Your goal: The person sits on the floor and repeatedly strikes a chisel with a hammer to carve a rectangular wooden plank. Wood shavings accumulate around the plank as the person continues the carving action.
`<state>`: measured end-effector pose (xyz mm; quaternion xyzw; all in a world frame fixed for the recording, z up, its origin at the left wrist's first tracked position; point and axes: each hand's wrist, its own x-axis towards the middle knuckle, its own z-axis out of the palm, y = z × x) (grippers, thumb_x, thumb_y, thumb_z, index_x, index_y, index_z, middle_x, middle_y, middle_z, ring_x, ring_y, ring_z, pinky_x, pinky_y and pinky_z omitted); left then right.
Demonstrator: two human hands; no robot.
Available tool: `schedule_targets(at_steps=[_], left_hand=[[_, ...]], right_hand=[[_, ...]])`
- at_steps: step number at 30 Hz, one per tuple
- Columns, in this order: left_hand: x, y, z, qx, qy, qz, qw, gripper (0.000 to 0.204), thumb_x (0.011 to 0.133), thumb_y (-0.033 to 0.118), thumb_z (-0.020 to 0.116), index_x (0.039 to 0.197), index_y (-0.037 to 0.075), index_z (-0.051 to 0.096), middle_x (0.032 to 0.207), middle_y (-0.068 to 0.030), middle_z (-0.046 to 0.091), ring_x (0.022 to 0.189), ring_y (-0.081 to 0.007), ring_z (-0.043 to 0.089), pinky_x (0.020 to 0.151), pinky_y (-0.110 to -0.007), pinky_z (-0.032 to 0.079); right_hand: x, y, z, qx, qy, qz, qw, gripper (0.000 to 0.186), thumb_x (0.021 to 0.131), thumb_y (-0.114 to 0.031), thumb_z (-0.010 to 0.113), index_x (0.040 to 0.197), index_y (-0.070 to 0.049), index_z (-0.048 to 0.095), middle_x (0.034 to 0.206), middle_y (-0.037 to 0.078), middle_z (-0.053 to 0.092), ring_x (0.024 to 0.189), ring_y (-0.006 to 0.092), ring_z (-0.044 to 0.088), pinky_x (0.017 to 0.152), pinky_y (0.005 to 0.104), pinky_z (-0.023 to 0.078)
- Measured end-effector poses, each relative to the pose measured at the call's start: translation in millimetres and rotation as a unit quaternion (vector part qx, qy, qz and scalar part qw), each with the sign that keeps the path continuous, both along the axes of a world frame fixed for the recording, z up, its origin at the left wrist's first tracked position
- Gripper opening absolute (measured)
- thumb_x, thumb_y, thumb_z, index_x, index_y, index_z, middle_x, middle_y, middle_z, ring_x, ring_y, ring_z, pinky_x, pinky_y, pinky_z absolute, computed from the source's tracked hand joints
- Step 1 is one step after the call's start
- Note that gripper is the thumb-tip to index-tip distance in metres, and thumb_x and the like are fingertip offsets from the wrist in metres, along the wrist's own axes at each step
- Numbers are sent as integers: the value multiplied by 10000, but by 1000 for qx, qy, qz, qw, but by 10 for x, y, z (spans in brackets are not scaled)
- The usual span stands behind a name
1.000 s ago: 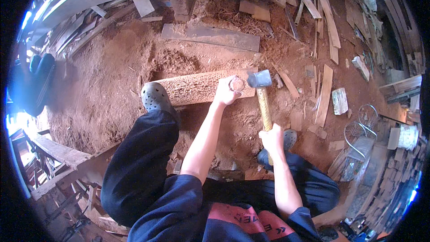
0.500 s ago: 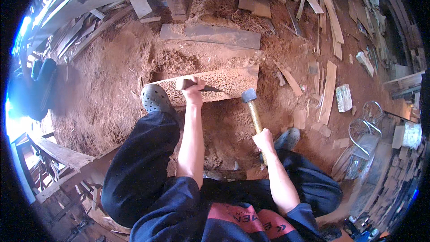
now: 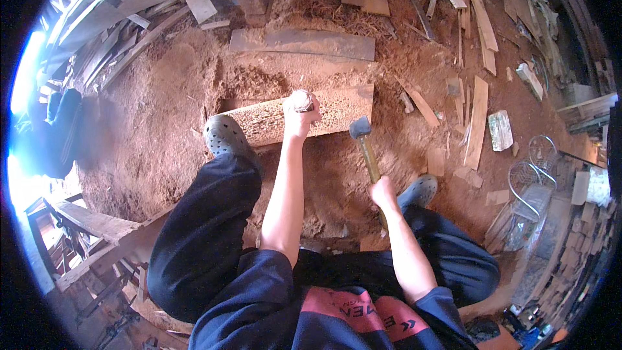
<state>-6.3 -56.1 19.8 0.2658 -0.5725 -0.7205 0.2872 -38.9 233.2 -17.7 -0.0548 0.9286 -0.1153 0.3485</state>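
At frame centre, the left hand [image 3: 299,111] clenches a pale object, mostly hidden, on the carved plank [image 3: 337,105]. Right hand [image 3: 383,193] grips the hammer [image 3: 360,131], its handle's end concealed.

Left hand [image 3: 299,111] blurred; grasped object unclear.

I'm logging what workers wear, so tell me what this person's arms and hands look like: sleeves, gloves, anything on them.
Both forearms are bare. The left hand and right hand wear no gloves, and no watch or band shows. Dark navy short sleeves end near the elbows, part of a shirt with a red panel across the chest.
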Motion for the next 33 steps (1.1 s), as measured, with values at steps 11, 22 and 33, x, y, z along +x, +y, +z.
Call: schedule_targets(at_steps=[11, 22, 33], left_hand=[[-60, 102, -153, -27, 2, -5, 1000, 140, 472, -3, 602, 578, 54, 529, 559, -10, 520, 513, -117, 477, 490, -250, 387], [-66, 83, -193, -56, 2, -59, 997, 141, 448, 31, 601, 566, 59, 529, 546, 0, 521, 481, -115, 470, 467, -247, 361], [-117, 206, -122, -2, -36, -85, 996, 208, 483, -39, 614, 645, 51, 518, 622, 10, 522, 578, -99, 475, 544, -249, 388]], right_hand=[[-3, -1, 26, -9, -49, -27, 998, 232, 704, -122, 580, 839, 58, 639, 801, 283, 626, 817, 396, 633, 698, 446, 501], [57, 58, -85, -55, 15, 22, 998, 228, 702, -64, 547, 832, 114, 603, 631, 256, 605, 550, 327, 644, 483, 392, 505], [12, 157, -215, -106, -98, -111, 983, 214, 699, -79, 570, 858, 65, 574, 612, 185, 594, 557, 301, 609, 498, 387, 479]])
